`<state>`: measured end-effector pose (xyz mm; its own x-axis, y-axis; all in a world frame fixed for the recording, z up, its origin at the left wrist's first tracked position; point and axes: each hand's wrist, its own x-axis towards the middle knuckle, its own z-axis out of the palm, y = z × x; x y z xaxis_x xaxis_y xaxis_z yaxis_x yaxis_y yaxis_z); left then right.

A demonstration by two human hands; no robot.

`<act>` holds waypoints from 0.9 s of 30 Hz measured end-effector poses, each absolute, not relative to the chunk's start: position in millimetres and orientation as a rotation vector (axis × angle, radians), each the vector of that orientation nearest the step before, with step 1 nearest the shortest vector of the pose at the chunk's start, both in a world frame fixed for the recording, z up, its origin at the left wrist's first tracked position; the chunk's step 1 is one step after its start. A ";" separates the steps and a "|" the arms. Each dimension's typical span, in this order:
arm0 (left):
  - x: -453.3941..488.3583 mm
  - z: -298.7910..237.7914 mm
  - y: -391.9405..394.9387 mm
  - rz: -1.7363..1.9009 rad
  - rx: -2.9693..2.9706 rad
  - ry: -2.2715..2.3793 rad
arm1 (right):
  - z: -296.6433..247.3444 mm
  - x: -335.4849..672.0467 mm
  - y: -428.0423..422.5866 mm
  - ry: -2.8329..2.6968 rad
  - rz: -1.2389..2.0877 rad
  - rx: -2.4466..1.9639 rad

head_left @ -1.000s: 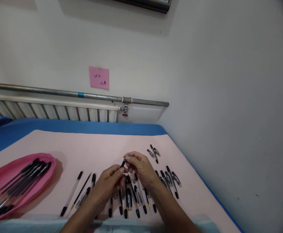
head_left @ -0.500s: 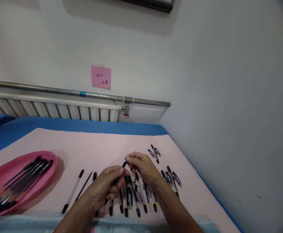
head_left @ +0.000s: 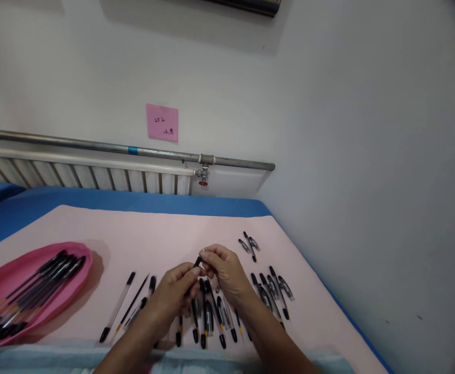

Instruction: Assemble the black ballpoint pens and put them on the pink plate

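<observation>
Pale pink sheet [head_left: 161, 231] covers the blue table [head_left: 165, 201] before a white ribbed radiator [head_left: 135, 182] and a white wall [head_left: 352, 156]. Above the sheet, the left hand [head_left: 177, 286] clamps a slim black pen piece [head_left: 197, 261] between its fingers, and the right hand [head_left: 224, 267] pinches the upper end.

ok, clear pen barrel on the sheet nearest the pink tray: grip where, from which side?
Probably mid-length on the clear barrel, between its black ends, pinching from above across the long sides: it lies flat, slim and straight. Bare sheet flanks it, but the thin dark refill lies close on its right, so go in narrow there.
</observation>
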<state>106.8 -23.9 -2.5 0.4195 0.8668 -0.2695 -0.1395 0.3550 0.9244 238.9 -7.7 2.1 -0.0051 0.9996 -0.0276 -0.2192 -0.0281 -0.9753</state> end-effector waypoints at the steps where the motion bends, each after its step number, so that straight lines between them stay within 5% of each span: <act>1: 107.2 -3.3 -23.7 0.799 1.022 0.913 | 1.7 238.3 -7.6 -1.024 1.326 -1.061; 27: 105.3 2.1 -25.5 0.768 1.008 0.803 | 8.7 240.7 -11.5 -1.073 1.383 -0.867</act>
